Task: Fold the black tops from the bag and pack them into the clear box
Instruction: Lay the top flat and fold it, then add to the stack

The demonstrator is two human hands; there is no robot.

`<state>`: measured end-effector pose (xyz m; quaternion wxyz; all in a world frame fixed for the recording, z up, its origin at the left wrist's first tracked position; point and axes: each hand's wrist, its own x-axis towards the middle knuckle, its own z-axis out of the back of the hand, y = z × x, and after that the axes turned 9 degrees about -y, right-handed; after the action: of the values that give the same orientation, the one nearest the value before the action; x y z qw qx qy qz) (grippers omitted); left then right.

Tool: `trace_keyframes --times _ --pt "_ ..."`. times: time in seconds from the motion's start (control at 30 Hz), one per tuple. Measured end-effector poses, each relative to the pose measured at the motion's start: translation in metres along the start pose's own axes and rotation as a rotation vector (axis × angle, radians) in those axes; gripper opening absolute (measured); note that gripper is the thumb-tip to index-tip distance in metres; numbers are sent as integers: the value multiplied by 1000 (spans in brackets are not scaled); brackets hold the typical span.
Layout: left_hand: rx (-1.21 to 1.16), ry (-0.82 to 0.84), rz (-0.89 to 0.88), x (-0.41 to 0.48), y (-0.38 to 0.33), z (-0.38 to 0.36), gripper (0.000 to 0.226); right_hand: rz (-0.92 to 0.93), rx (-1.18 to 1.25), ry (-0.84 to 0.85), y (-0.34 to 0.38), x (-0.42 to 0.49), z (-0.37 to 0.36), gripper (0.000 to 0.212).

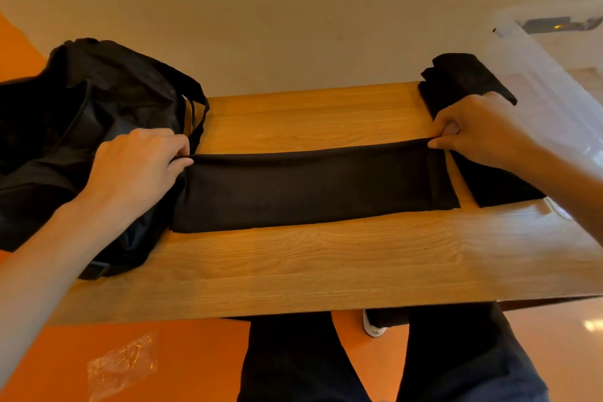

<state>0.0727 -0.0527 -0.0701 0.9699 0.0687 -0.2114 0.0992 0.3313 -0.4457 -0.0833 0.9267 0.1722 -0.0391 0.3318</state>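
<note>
A black top (313, 186) lies folded into a long flat band across the wooden table (326, 264). My left hand (137, 170) pinches its far left corner, beside the black bag (81, 114). At the far right corner, my right hand (483, 130) pinches the fabric edge between thumb and fingers. A second piece of black fabric (463, 81) lies bunched behind my right hand and runs under it toward the table's right side. The clear box (554, 81) stands at the right edge of the table.
The open black bag with its straps fills the table's left end and hangs over the edge. A wall rises just behind the table. Below are an orange floor, my dark-trousered legs and a clear plastic wrapper (122, 365).
</note>
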Motion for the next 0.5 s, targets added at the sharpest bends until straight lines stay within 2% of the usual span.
trace_keyframes --times 0.37,0.43,0.5 --pt "113 69 -53 3 3 -16 19 -4 4 26 -2 0 -10 8" --pt "109 62 -17 4 2 -18 14 24 -97 -19 -1 -3 -10 15" --pt "73 2 26 -1 -8 -16 13 84 -242 -134 6 -12 -11 26"
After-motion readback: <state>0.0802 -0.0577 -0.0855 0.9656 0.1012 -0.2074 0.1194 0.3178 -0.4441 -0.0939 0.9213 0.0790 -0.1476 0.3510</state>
